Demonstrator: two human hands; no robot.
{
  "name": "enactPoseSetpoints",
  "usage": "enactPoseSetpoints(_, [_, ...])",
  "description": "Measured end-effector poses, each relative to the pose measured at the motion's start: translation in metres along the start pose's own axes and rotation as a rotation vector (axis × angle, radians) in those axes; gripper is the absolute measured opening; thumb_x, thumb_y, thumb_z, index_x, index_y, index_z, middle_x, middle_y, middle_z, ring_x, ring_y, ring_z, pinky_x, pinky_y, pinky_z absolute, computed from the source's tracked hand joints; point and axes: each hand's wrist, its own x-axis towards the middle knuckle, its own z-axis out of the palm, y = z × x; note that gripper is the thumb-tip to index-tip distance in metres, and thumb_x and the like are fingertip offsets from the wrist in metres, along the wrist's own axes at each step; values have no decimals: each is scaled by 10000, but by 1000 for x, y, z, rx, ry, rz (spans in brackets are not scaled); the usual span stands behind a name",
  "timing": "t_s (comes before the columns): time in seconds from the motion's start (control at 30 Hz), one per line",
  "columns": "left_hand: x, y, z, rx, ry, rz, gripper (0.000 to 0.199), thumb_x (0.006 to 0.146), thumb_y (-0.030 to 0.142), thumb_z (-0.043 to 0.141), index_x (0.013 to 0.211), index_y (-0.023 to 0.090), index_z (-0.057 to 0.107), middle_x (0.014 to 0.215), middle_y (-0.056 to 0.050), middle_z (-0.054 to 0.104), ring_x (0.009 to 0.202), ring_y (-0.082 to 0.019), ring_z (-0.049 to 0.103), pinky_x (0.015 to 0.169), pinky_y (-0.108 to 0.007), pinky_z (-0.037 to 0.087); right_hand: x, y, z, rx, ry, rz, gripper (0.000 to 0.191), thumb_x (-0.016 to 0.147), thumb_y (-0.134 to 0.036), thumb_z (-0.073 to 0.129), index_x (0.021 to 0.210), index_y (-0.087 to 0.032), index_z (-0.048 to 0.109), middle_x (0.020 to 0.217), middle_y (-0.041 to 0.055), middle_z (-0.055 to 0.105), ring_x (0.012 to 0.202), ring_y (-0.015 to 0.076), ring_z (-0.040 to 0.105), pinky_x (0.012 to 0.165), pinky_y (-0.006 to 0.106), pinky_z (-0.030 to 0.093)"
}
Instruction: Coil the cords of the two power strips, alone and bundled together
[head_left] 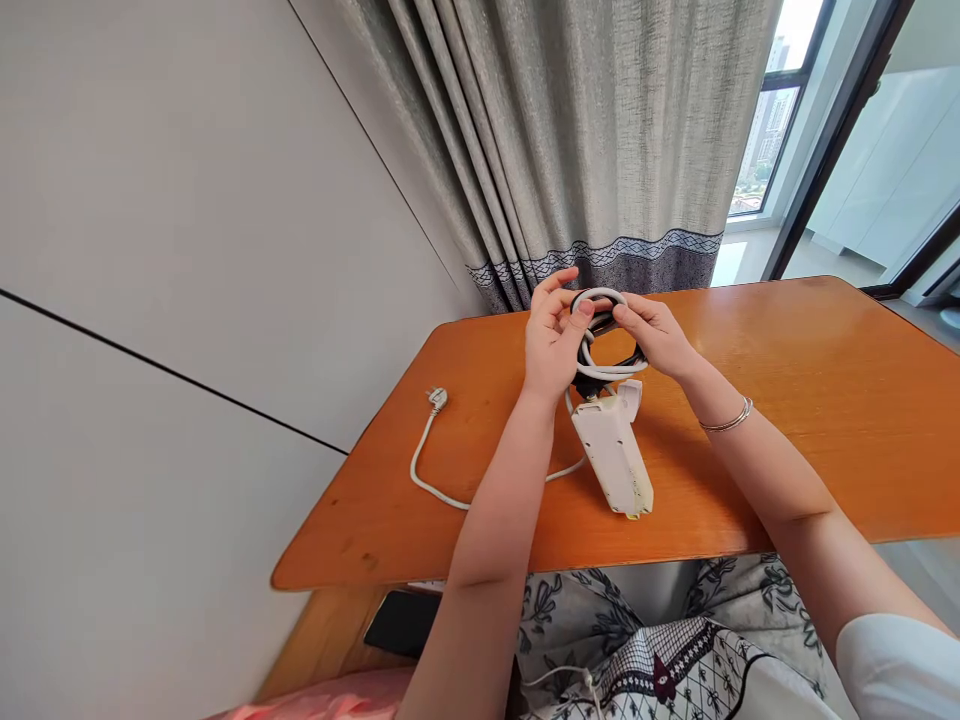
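A coil of white and black cable (611, 371) is held up between both hands over the wooden table. My left hand (556, 335) pinches the coil's left side between thumb and fingers, its index finger raised. On the right side, my right hand (651, 330) grips the coil with thumb and fingers. Just below the coil is a white plastic device (615, 455), shaped like a power strip, with a small flap at its upper right. A white cord (427, 483) runs from behind my left forearm to a plug (438, 398) lying on the table's left part.
The orange-brown wooden table (825, 400) has its near edge by my lap. Behind it hangs a grey curtain (637, 130), with a glass door at right. A dark phone-like object (403, 622) lies below the table's near edge.
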Motion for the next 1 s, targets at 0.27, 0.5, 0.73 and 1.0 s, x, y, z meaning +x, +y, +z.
enactPoseSetpoints(0.27, [-6, -13, 0, -18, -345, -68, 889, 644, 831, 721, 1309, 265, 558, 1394, -130, 612, 1249, -280, 633, 987, -381, 558, 4, -19, -3, 18, 273, 113, 557, 859, -769, 575, 804, -224, 676, 955, 60, 718, 1012, 213, 679, 937, 356, 552])
enactPoseSetpoints(0.5, [-6, -11, 3, 45, -398, -49, 1125, 525, 802, 815, 1442, 221, 523, 1488, -191, 557, 1403, -353, 522, 1157, -456, 445, 7, -15, 0, 143, 358, 148, 547, 841, -771, 591, 753, -232, 561, 968, 82, 705, 1132, 249, 668, 957, 390, 560])
enactPoseSetpoints(0.73, [-3, -4, -3, -15, -336, -191, 969, 519, 700, 891, 1295, 184, 626, 1237, -151, 718, 1121, -304, 692, 914, -378, 568, 5, -16, 11, 162, 375, 145, 549, 820, -761, 610, 715, -227, 540, 947, 81, 720, 1080, 248, 683, 951, 385, 544])
enactPoseSetpoints(1.0, [-4, -15, 6, -164, -301, -352, 732, 508, 609, 936, 1045, 183, 678, 1050, -83, 754, 988, -244, 713, 898, -361, 552, 7, -16, 6, 82, 414, 205, 544, 848, -751, 575, 737, -219, 584, 980, 85, 723, 933, 233, 686, 739, 346, 571])
